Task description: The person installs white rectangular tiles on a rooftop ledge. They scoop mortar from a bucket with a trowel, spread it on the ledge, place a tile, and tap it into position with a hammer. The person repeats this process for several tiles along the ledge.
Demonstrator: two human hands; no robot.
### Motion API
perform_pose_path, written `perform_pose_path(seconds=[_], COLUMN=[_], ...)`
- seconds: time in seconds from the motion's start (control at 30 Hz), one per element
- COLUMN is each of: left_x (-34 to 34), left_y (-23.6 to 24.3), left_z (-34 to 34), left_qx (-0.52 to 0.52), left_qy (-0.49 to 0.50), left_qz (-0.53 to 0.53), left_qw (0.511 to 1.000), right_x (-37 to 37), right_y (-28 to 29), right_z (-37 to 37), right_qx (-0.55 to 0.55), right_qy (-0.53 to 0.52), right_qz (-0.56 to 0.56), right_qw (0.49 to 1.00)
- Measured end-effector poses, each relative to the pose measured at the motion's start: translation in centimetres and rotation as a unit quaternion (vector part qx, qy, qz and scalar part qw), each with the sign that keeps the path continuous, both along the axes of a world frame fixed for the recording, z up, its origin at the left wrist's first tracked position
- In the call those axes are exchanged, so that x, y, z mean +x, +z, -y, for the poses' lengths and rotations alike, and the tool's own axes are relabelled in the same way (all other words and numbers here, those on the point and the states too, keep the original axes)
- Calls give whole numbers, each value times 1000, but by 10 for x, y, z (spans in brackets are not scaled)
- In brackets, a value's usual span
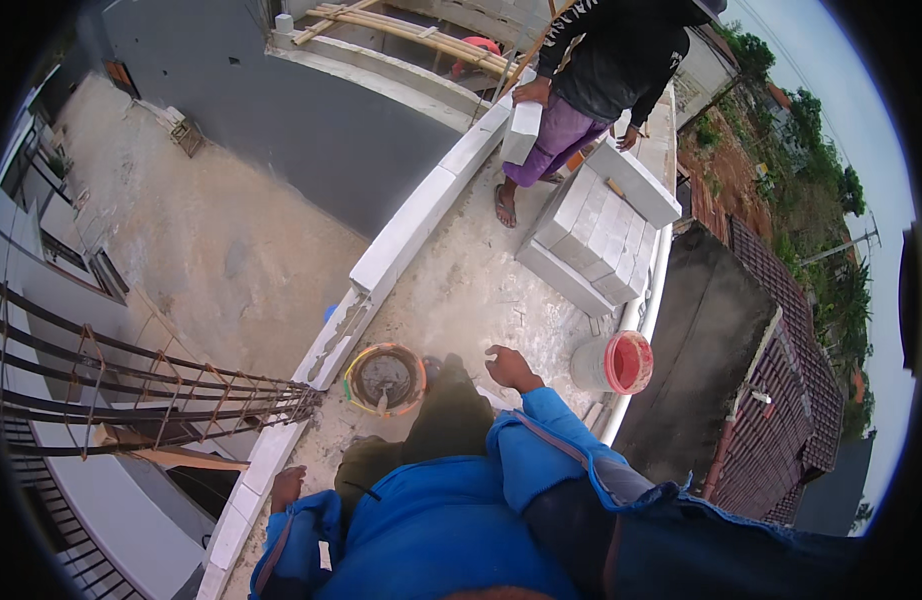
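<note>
My right hand (514,368) hovers over the concrete floor, its fingers loosely bent and apart, with nothing in it. Low at the left, my left hand (288,487) is beside the low wall of pale blocks (411,225); its fingers look loosely extended and nothing shows in them. Whether it touches the wall I cannot tell. Between the wall and my legs stands a round bucket (353,385) of wet grey mortar (381,374). A trowel (383,402) seems to lie in the mortar. A strip of mortar (346,325) coats the wall top just beyond the bucket.
A co-worker (616,60) stands ahead, one hand on a pale block (522,132). Stacked blocks (593,232) sit at the right, with a red-rimmed bucket (629,362) nearer. Rebar (141,375) juts out at the left. Beyond the wall is a drop to the ground (221,240).
</note>
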State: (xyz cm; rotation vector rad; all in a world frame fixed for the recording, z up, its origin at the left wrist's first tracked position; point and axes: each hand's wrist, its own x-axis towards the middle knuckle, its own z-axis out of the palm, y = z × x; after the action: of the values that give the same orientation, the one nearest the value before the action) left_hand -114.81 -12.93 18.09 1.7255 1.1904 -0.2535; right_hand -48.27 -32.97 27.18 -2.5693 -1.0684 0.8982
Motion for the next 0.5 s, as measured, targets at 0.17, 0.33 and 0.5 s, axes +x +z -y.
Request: perform_pose_path(seconds=[0.17, 0.33, 0.5], left_x=[14, 17, 112], left_y=[31, 29, 44], left_z=[1, 32, 114], left_qx=[-20, 268, 4], left_qy=[274, -128, 234], left_qz=[52, -224, -185], left_qw=[960, 928, 954], right_x=[103, 243, 430], right_y=[86, 184, 217], right_z=[-75, -216, -271], right_qx=[213, 326, 78], right_qy=[-170, -142, 211], right_qz=[97, 248, 482], right_qw=[957, 901, 847])
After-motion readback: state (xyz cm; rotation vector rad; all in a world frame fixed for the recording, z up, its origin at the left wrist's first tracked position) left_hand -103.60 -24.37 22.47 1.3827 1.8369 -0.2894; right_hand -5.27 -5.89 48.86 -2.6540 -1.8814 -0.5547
